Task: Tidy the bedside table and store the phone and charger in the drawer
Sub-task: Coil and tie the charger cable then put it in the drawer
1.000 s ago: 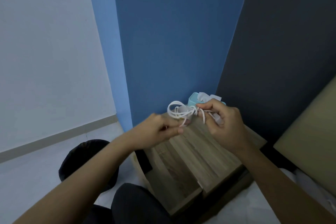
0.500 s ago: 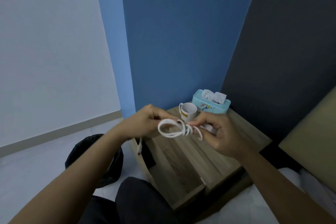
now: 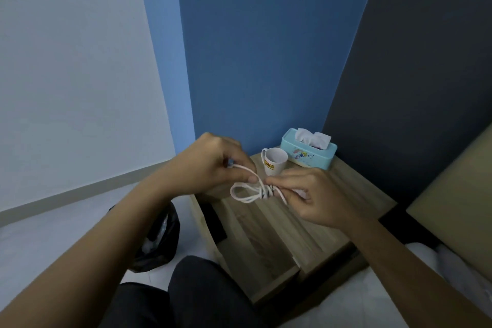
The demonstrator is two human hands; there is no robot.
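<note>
Head view, looking down past a dark trouser leg (image 3: pixel 202 298) at the bottom edge. Two bare forearms reach forward over a wooden table (image 3: pixel 269 237) set in a corner. Left of the table, on the pale floor, sits a black bag (image 3: pixel 157 242).

Both hands are above the table's near-left part, gripping a white cable (image 3: pixel 250 192). The left hand (image 3: pixel 213 168) is curled, with one strand of the cable pinched between thumb and fingers; the strand runs from under its fingers down to the right. The right hand (image 3: pixel 314 194) is closed around the bundled middle of the cable, where several turns are wound tight together. A loop of cable hangs out to the left of that bundle, between the two hands, clear of the table top. Something pale shows inside the right hand's grip, but it is too hidden to identify.

Farther back on the table stands a white mug (image 3: pixel 274 164) with a yellow label, upright, handle to the left. Just beside it to the right, at the far corner, is a light blue tissue box (image 3: pixel 308 154) with white tissue sticking out of the top. Behind are blue and dark grey walls.
</note>
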